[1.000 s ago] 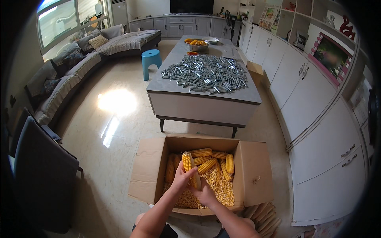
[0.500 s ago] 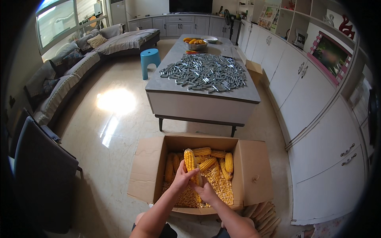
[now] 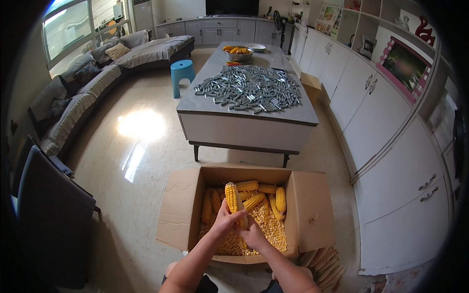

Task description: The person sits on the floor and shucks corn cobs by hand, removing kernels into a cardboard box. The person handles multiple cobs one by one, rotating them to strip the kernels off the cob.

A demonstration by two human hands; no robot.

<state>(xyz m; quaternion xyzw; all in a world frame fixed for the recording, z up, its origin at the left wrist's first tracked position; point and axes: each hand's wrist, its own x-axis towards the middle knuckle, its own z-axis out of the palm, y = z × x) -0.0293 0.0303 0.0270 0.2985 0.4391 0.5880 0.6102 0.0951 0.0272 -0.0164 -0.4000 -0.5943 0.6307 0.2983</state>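
Observation:
An ear of corn stands nearly upright above the cardboard box. Yellow kernels cover its left side, while a pale bare strip runs down its right. My left hand is wrapped round the middle of the ear. Closed just below and to the right, my right hand grips toward its lower end; its fingertips are partly hidden. Loose corn kernels cover the bottom of the box. Several whole ears lie along its far and side walls.
Pale bare cobs are heaped beside the box's near right corner. Beyond it stands a grey table with many small metal cylinders and a bowl of corn. A blue stool, dark chair and white cabinets surround it.
Both hands keep their hold on the ear and have barely shifted. The whole view has moved slightly, so the box and table appear a little further left.

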